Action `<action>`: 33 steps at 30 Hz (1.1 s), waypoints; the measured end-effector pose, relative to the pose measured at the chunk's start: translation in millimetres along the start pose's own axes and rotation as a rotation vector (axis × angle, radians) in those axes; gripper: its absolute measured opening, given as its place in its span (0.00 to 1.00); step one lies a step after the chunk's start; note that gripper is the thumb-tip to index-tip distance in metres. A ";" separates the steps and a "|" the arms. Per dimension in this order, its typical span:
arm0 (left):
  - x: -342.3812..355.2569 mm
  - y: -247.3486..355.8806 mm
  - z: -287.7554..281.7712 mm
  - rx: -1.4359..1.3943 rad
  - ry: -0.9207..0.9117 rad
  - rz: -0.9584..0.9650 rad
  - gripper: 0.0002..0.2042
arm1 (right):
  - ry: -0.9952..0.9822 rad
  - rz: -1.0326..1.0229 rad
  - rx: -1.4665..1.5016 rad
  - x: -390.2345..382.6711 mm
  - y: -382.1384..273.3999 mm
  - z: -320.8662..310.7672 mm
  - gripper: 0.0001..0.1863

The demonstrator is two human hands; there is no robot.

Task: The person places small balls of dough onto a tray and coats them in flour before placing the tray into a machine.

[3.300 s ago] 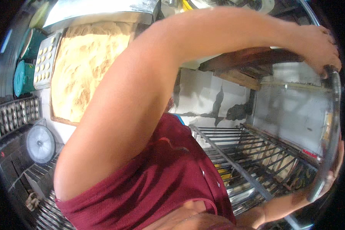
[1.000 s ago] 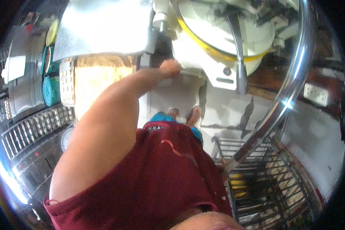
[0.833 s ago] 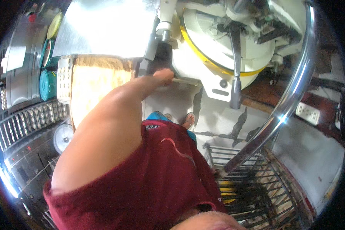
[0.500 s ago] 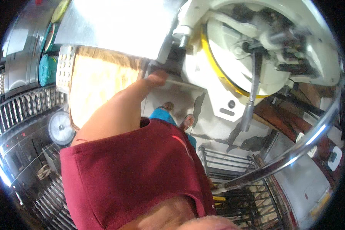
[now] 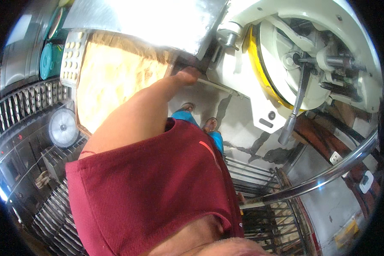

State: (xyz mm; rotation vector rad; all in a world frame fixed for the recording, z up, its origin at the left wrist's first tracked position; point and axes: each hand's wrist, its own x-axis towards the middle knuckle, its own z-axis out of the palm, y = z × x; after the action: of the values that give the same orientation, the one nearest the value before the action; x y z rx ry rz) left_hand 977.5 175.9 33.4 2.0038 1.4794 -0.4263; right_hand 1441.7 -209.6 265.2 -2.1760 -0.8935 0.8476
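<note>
My left hand (image 5: 188,76) is at the end of my bare left arm, which reaches up and to the right from a maroon sleeve. It is beside the dark gap between a shiny metal table (image 5: 136,21) and a large white machine (image 5: 264,102); its fingers are too small and turned away to make out. That machine carries a yellow-rimmed round drum (image 5: 257,64) and a grey-handled lever (image 5: 289,128). A thick curved chrome tube (image 5: 324,181) runs down to my right side. Where it meets my shirt, a sliver of skin, perhaps my right hand (image 5: 240,198), shows; the rest is hidden.
Below the table lies a wide board covered with tan sheet (image 5: 115,81). A tray of small pale rounds (image 5: 73,55) stands beside it. Farther left are a teal tub (image 5: 51,62), a round clear lid (image 5: 64,128) and metal racks (image 5: 57,222). Black rack bars (image 5: 281,217) stand lower right.
The view has shifted, so the machine and table sit farther right. The machine's mechanism, blurred before, is now sharp. My left hand remains beside the same gap.
</note>
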 end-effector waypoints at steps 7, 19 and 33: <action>0.6 2.9 -3.6 0.012 -0.019 -0.017 0.12 | -0.012 -0.025 -0.007 2.8 4.1 -2.0 0.19; -2.8 2.2 -6.6 -0.056 -0.054 -0.033 0.12 | -0.024 -0.032 -0.016 1.3 6.7 -4.3 0.20; 2.5 1.3 -1.3 0.026 -0.057 -0.054 0.15 | 0.000 -0.022 -0.012 -15.5 7.2 -4.7 0.22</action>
State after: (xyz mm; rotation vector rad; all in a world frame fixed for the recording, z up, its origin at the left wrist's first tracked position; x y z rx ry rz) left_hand 979.4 178.3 33.3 1.9589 1.5027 -0.5241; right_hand 1439.0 -226.9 267.6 -2.1721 -0.9237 0.8338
